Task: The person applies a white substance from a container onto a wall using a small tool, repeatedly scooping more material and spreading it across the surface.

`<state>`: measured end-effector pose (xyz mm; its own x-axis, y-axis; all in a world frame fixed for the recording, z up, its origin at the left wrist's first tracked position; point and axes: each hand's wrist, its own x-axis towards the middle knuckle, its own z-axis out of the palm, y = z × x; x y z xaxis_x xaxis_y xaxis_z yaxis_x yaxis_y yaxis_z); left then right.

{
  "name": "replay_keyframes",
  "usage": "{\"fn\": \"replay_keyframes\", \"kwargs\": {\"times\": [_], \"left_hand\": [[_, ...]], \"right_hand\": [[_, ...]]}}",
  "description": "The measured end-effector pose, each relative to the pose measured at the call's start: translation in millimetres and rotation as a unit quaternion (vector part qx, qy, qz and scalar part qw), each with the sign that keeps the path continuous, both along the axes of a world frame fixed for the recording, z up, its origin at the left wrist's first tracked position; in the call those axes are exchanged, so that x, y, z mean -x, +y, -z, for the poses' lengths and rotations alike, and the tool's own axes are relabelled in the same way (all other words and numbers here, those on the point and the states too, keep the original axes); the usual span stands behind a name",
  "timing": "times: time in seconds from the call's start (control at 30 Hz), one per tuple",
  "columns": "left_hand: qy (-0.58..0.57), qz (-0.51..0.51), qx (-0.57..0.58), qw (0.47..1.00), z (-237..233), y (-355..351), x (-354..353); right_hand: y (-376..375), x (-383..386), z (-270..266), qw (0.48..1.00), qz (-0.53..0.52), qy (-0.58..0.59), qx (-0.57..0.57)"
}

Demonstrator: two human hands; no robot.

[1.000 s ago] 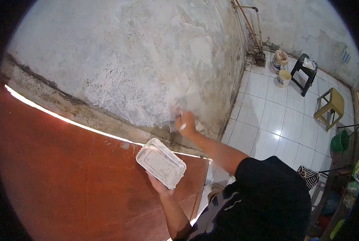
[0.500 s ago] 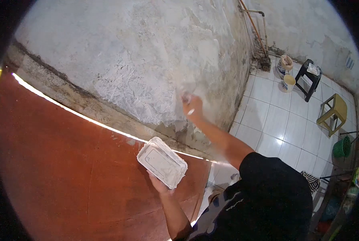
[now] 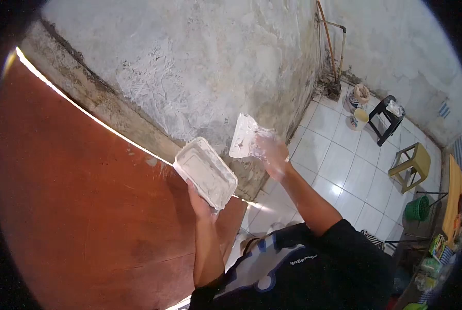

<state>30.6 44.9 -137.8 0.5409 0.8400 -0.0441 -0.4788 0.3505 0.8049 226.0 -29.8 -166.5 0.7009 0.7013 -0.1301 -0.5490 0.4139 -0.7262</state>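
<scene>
My left hand (image 3: 202,204) grips a rectangular plastic tray (image 3: 206,173) from below and its near side. White putty coats the tray's inside and rim. To the right of it, my right hand (image 3: 273,154) is closed round a putty knife (image 3: 244,137), whose broad blade is thickly smeared with white putty. The handle is mostly hidden in my fingers, which are also smeared. Blade and tray are a small distance apart. Behind both is a wall (image 3: 200,67) with rough, patchy white putty on its lower part.
A reddish-brown board (image 3: 97,206) lies at left along the wall's foot. On the tiled floor (image 3: 344,155) at right stand two buckets (image 3: 360,119), a black stool (image 3: 387,120), an olive stool (image 3: 411,165) and a green basket (image 3: 417,208). Pipes (image 3: 339,51) run up the far corner.
My right hand has come away from the wall, and the putty knife now shows plainly beside the tray. The tray sits a little higher in view, and the whole view has shifted.
</scene>
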Motion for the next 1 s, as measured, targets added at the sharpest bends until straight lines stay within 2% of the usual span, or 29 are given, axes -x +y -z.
{"fn": "replay_keyframes", "kwargs": {"times": [0.03,0.17,0.23,0.27,0.33,0.47,0.53,0.67,0.73,0.77,0.8,0.83,0.87,0.9,0.93,0.97,1.0], "left_hand": [[-0.001,0.011,0.002,1.000,2,0,-3],[-0.032,0.058,-0.013,0.998,17,7,-9],[0.063,0.038,-0.053,0.996,25,9,-14],[0.063,0.037,-0.052,0.996,28,8,-15],[0.118,0.014,-0.136,0.984,13,-4,-26],[0.114,0.017,-0.216,0.970,6,-13,-44],[0.122,0.007,-0.255,0.959,4,-17,-52],[0.148,-0.010,-0.323,0.935,9,-9,-61],[0.160,-0.021,-0.304,0.939,9,-5,-63],[0.170,-0.032,-0.285,0.943,10,-2,-64],[0.171,-0.030,-0.287,0.942,13,0,-63],[0.170,-0.042,-0.228,0.958,17,3,-60],[0.169,-0.053,-0.169,0.970,18,5,-57],[0.168,-0.051,-0.171,0.969,16,7,-52],[0.084,0.011,-0.077,0.993,11,8,-46],[-0.002,0.072,0.021,0.997,4,7,-42],[-0.013,0.070,0.018,0.997,-6,3,-41]], "right_hand": [[-2,2,2,0.999,0.039,-0.016,-0.009],[-18,2,6,0.994,-0.002,-0.101,0.029],[-19,8,14,0.979,-0.027,-0.169,0.113],[-22,9,18,0.979,-0.027,-0.169,0.113],[-31,20,-7,0.916,-0.024,-0.346,0.199],[-34,36,-16,0.912,0.006,-0.374,0.169],[-42,45,-30,0.855,0.038,-0.467,0.221],[-46,53,-28,0.847,0.025,-0.474,0.241],[-45,53,-25,0.806,0.084,-0.582,0.076],[-48,52,-26,0.806,0.085,-0.581,0.076],[-55,52,-35,0.799,0.061,-0.580,0.146],[-59,49,-40,0.789,0.038,-0.574,0.216],[-61,41,-41,0.790,0.042,-0.572,0.216],[-63,27,-42,0.837,0.006,-0.493,0.240],[-64,14,-42,0.875,-0.031,-0.408,0.260],[-63,3,-36,0.875,-0.030,-0.407,0.261],[-59,-8,-24,0.945,-0.012,-0.294,0.142]]}}
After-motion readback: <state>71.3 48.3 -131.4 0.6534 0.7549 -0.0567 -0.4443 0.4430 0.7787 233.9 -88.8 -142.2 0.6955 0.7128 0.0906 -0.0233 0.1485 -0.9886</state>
